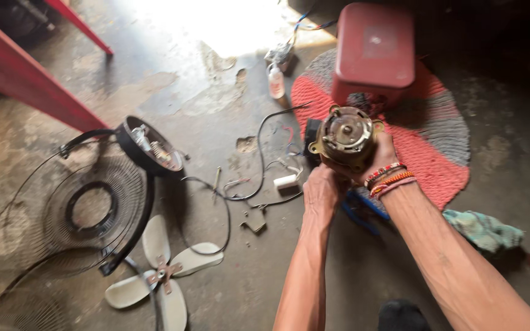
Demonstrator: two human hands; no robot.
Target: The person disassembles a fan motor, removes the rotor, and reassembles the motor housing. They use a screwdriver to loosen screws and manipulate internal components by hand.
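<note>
While both hands meet at one object above the floor, the details run as follows.

Right hand fingers: the right hand [380, 160] is curled closed around the fan motor [346, 135], cupping its underside and far side; the fingertips are hidden behind the casing.
Left hand fingers: the left hand [322, 190] is bent in loosely against the motor's lower near edge, touching it; how tightly it grips cannot be told.
Motor position: held up in the air, round face and shaft turned toward the camera, in front of the red stool [375, 49] and over the edge of the round woven mat [443, 147].
Edges and room: wires [259, 178] trail on the concrete floor [216, 104] just left of the hands; a teal rag [483, 228] lies to the right, near the right forearm. The fan blade [164, 273] and wire guard [87, 211] lie well apart to the left, with bare floor between.
Arm pose: both forearms reach forward and converge; the right wrist, wearing beaded bracelets [389, 178], is bent upward.
</note>
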